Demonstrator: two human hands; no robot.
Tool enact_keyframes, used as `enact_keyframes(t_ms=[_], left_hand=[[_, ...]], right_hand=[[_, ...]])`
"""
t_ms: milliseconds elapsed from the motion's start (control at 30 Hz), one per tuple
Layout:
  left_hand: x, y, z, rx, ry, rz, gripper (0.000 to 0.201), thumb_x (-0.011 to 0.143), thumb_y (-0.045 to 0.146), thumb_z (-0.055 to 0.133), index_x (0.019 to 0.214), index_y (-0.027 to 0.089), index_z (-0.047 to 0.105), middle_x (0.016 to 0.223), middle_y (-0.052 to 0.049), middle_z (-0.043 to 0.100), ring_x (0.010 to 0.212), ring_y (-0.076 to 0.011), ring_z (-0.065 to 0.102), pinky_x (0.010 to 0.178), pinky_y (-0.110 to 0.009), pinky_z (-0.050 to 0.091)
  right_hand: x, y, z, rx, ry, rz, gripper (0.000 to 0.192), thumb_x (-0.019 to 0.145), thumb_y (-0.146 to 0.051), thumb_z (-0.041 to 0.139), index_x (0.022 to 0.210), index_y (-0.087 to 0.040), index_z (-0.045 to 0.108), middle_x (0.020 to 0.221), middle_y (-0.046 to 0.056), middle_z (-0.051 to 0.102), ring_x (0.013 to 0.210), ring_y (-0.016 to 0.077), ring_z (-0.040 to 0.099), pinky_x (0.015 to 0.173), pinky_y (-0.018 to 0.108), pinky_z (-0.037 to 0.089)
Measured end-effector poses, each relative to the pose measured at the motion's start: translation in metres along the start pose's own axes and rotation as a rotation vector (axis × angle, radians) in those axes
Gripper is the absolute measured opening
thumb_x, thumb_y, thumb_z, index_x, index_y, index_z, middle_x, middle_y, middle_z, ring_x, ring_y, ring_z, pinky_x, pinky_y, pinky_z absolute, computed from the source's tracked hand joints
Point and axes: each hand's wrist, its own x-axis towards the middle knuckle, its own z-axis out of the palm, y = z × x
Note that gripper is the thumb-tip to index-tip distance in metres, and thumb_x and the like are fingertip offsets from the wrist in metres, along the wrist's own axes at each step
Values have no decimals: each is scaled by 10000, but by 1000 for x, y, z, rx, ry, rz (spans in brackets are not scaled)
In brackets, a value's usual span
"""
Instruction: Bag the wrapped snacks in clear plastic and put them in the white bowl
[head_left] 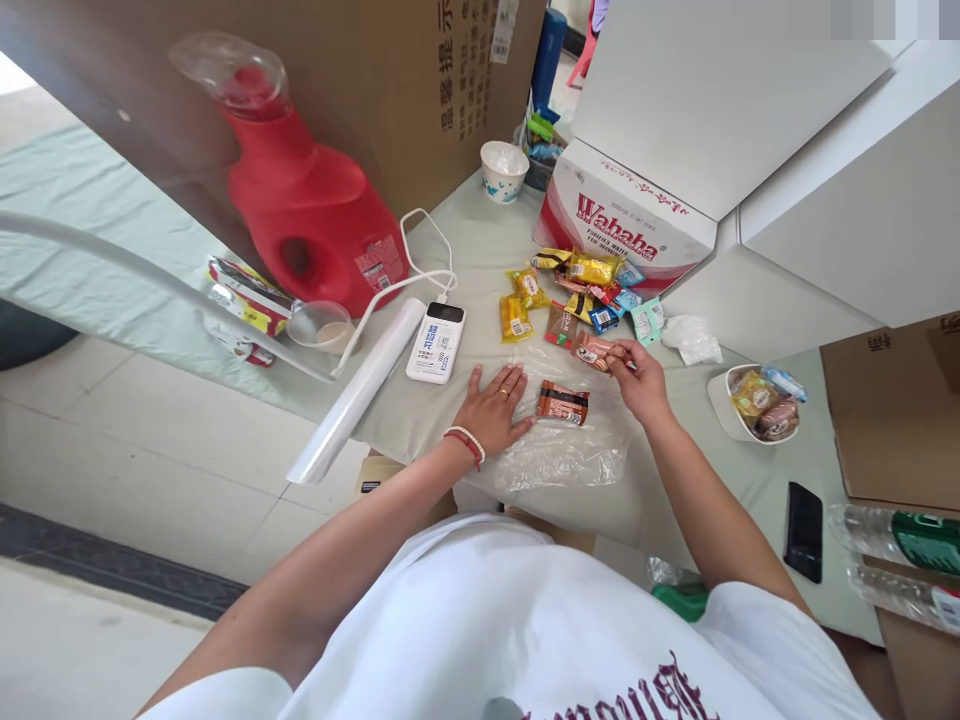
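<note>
The snack packet (592,351), pinched at its end by the right hand (637,380), looks light, crinkly and slippery; hold its crimped edge. The left hand (493,405) lies flat and empty on the clear bag (559,455), beside another packet (562,402).

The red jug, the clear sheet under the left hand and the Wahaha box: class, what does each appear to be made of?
Red jug: glossy moulded plastic, probably; smooth highlights, moulded handle hole.
Clear sheet: thin plastic film; transparent, crinkled, shiny; left hand rests flat at its edge.
Wahaha box: printed cardboard, matte, with folded edges.
</note>
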Motion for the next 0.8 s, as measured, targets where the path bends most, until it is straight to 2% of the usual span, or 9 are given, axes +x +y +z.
enact_keyframes(t_ms=[100,233,267,333,433,533,600,667,800], left_hand=[[0,1,0,3,7,4,750,1030,608,326,1629,158,362,1717,-135,306,1604,-309,269,1305,-657,16],[-1,0,1,1,16,-2,754,1027,612,335,1634,165,352,1716,-131,312,1602,-311,275,1308,-647,15],[-1,-1,1,-2,15,-1,755,1028,612,333,1634,161,351,1718,-132,307,1602,-306,276,1308,-647,6],[-1,-1,1,-6,11,4,757,1030,610,329,1633,153,347,1720,-133,298,1603,-297,273,1307,-647,-9],[-1,-2,1,-3,6,8,757,1030,606,333,1638,156,335,1722,-133,292,1606,-297,267,1306,-647,-16],[-1,-1,0,4,-4,0,752,1025,608,349,1641,176,338,1721,-134,294,1607,-310,265,1307,-641,-7],[-2,-1,-1,2,-9,-9,748,1024,608,355,1640,185,345,1721,-134,296,1606,-314,268,1309,-635,-7],[-2,0,-2,-6,-11,-10,746,1026,611,350,1639,185,349,1720,-132,298,1606,-309,270,1311,-629,-11],[-1,-1,-4,-24,-13,0,744,1029,608,340,1641,185,343,1725,-125,287,1608,-302,264,1313,-625,-30]], right_hand=[[-13,14,-21,-485,45,-155,334,973,-288,489,1220,-199,694,1233,147,688,1157,306,581,1046,517,480],[7,27,-39,-773,-223,-127,543,854,-210,594,1394,-175,637,1387,183,618,1288,373,485,1084,568,436],[16,25,-39,-789,-265,-127,572,833,-198,607,1405,-177,633,1404,185,605,1295,379,475,1078,567,437],[36,16,-27,-784,-242,-169,523,856,-188,581,1373,-177,657,1423,183,589,1302,381,458,1072,558,434],[68,-5,11,-803,-165,-225,433,909,-205,552,1321,-140,671,1373,207,608,1282,398,439,1037,561,433],[95,-18,51,-851,-198,-213,390,946,-165,506,1301,-113,658,1324,233,630,1267,389,455,1016,556,415],[104,-19,64,-848,-209,-187,365,979,-119,434,1253,-108,675,1287,234,653,1255,365,486,1029,543,395],[104,-18,59,-812,-185,-167,369,990,-104,400,1225,-101,684,1248,225,676,1229,339,523,1034,512,397],[67,-18,18,-486,-98,-190,315,960,-173,463,1196,-157,671,1178,146,712,1094,278,625,973,436,487]])
